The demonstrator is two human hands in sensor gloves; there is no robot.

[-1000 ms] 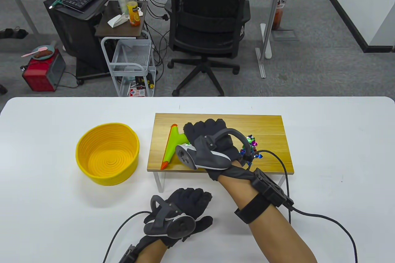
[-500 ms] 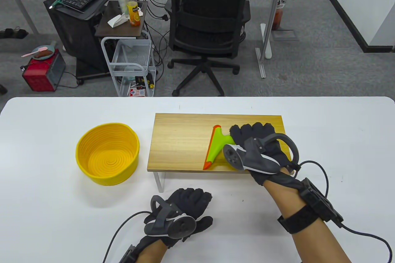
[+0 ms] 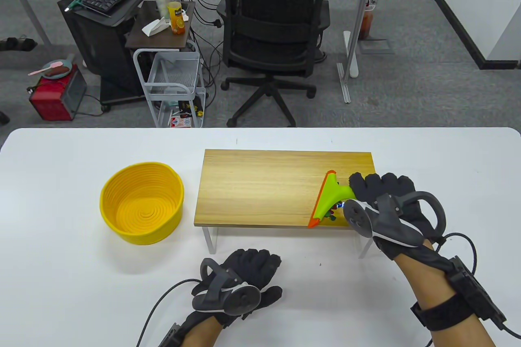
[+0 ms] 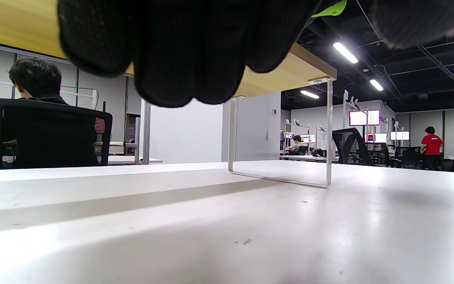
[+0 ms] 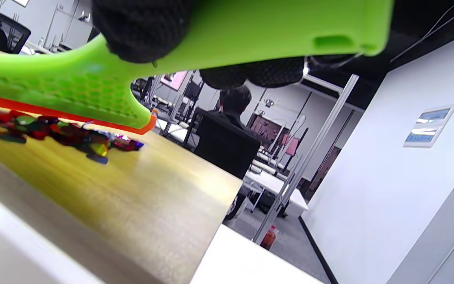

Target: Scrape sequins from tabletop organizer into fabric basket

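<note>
Yellow fabric basket (image 3: 141, 202) sits on white counter (image 3: 61, 265) at far left, well apart from wooden organizer (image 3: 260, 188). Your left hand (image 3: 240, 282) lies flat on counter in front of organizer, fingers (image 4: 179, 51) together, holding nothing. Your right hand (image 3: 386, 204) grips handle of green scraper (image 3: 330, 199) at organizer's right end, fingers (image 5: 144, 27) wrapped round it. Orange blade edge down on wood; sequins (image 5: 61, 132) piled just beside blade, right of it
</note>
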